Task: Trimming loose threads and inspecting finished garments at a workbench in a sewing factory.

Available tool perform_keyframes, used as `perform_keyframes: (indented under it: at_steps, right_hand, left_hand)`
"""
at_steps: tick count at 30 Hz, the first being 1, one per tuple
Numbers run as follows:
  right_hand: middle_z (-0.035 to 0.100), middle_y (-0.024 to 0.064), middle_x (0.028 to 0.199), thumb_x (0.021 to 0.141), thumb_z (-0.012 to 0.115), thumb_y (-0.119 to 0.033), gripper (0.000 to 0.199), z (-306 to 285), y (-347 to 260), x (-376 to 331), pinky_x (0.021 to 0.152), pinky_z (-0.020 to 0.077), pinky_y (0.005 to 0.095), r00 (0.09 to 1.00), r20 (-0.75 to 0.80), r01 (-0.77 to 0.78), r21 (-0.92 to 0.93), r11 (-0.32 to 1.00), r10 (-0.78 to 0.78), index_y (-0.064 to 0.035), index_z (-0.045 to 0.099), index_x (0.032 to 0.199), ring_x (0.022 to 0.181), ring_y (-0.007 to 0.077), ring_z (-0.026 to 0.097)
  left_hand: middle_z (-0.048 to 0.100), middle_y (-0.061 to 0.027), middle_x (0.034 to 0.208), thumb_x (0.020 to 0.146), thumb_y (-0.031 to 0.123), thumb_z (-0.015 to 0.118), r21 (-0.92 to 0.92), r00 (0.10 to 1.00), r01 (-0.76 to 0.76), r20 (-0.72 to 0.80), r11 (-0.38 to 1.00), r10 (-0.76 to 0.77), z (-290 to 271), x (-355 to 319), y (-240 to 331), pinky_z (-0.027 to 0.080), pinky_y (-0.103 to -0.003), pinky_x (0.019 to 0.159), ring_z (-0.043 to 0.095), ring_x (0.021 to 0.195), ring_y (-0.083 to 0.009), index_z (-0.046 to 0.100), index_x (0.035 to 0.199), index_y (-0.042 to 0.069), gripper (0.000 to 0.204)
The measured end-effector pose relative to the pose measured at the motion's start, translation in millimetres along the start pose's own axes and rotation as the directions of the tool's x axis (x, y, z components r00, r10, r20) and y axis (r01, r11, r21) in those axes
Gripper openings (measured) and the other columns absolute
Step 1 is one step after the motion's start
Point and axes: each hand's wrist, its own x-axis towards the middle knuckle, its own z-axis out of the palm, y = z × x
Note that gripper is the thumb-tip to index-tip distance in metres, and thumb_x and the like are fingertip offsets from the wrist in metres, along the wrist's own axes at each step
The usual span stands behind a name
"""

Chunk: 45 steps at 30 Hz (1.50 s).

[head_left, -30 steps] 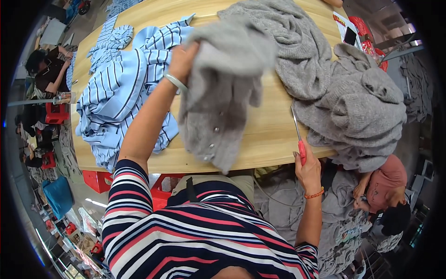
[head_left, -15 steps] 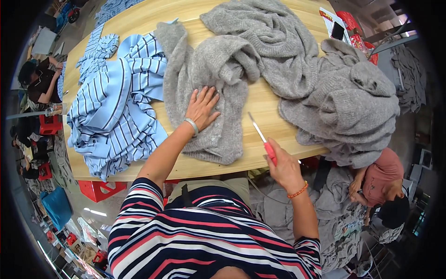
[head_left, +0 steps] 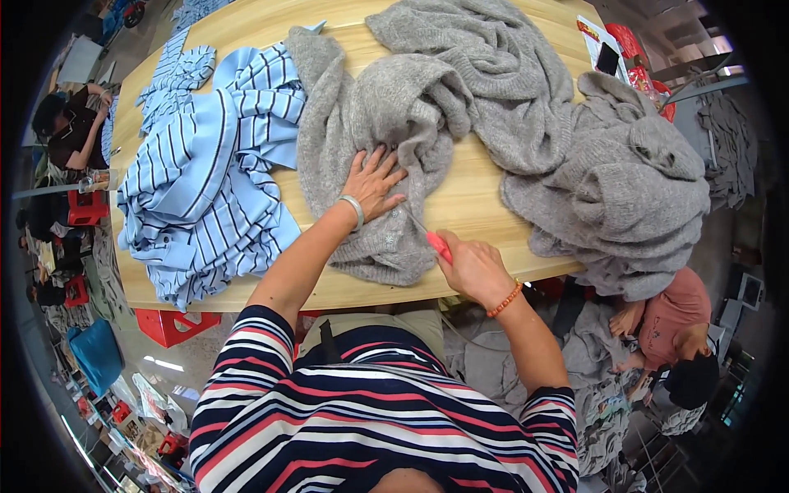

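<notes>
A grey knit sweater (head_left: 378, 107) lies on the table in front of me. My left hand (head_left: 374, 182) is spread flat on its lower part, fingers apart, holding nothing. My right hand (head_left: 475, 267) grips the pink-red handle of a slim metal tool (head_left: 440, 245), whose thin shaft points up and left onto the sweater close to my left thumb. Whether it is a blade or a pointed shaft, I cannot tell. Small pale sparkly pieces (head_left: 390, 241) show on the knit just below my left hand.
Blue striped garments (head_left: 197, 181) are heaped on the left of the wooden table (head_left: 468, 197). More grey knitwear (head_left: 608, 181) is piled at the right. A phone (head_left: 607, 57) rests at the far right corner. Co-workers sit at left (head_left: 74, 135) and lower right (head_left: 674, 320); a red stool (head_left: 174, 326) is below the edge.
My right hand has moved left and slightly up, bringing the tool from over bare table onto the sweater. My left hand stays spread on the knit, whose middle is now more bunched.
</notes>
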Motion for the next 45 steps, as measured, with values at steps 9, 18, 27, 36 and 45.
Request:
perform_keyframes:
  at_steps: [9, 18, 27, 36, 45]
  right_hand:
    - [0.065, 0.0233, 0.081, 0.086, 0.061, -0.027, 0.045, 10, -1, -55, 0.070, 0.0496, 0.0494, 0.995, 0.076, -0.077, 0.087, 0.993, 0.070, -0.0110, 0.052, 0.126, 0.077, 0.0421, 0.063]
    - [0.064, 0.0212, 0.073, 0.087, 0.058, -0.023, 0.036, 27, -15, -71, 0.065, 0.0507, 0.0481, 0.993, 0.116, 0.022, 0.087, 0.996, -0.032, -0.0102, 0.053, 0.120, 0.071, 0.0402, 0.064]
    - [0.065, 0.0228, 0.076, 0.088, 0.057, -0.028, 0.037, 29, -22, -58, 0.068, 0.0506, 0.0492, 0.995, 0.017, -0.101, 0.083, 0.991, 0.099, -0.0109, 0.054, 0.120, 0.074, 0.0399, 0.065]
    - [0.066, 0.0217, 0.087, 0.086, 0.062, -0.024, 0.044, 23, -19, -58, 0.070, 0.0506, 0.0469, 0.991, -0.090, -0.089, 0.110, 0.990, 0.100, -0.0108, 0.050, 0.127, 0.080, 0.0398, 0.064]
    - [0.065, 0.0218, 0.079, 0.089, 0.057, -0.028, 0.038, 14, -17, -50, 0.070, 0.0498, 0.0482, 0.992, 0.097, -0.084, 0.014, 0.996, 0.082, -0.0112, 0.052, 0.122, 0.076, 0.0405, 0.064]
  left_hand:
    - [0.038, -0.0103, 0.145, 0.085, 0.043, 0.058, 0.089, 0.994, 0.009, -0.107, 0.996, 0.000, -2, -21, 23, 0.007, -0.056, 0.113, 0.021, 0.141, -0.0321, 0.053, 0.128, 0.014, 0.052]
    - [0.030, -0.0098, 0.151, 0.086, 0.036, 0.058, -0.112, 0.999, 0.010, -0.030, 0.994, -0.014, 12, -93, 43, 0.008, -0.055, 0.114, 0.021, 0.142, -0.0285, 0.046, 0.136, 0.012, 0.057]
    - [0.032, -0.0097, 0.150, 0.086, 0.036, 0.058, -0.150, 0.994, -0.052, -0.101, 0.987, 0.037, 12, -90, 37, 0.009, -0.056, 0.114, 0.023, 0.142, -0.0287, 0.049, 0.134, 0.013, 0.054]
    - [0.036, -0.0160, 0.145, 0.084, 0.032, 0.062, -0.155, 0.975, -0.027, -0.223, 0.988, -0.008, -28, -17, 21, 0.018, -0.051, 0.111, 0.033, 0.135, -0.0302, 0.043, 0.137, 0.011, 0.060]
    - [0.028, -0.0133, 0.151, 0.091, 0.039, 0.050, -0.051, 0.998, -0.061, -0.030, 0.997, 0.059, 12, -2, 4, 0.006, -0.052, 0.115, 0.021, 0.142, -0.0274, 0.035, 0.142, 0.006, 0.063]
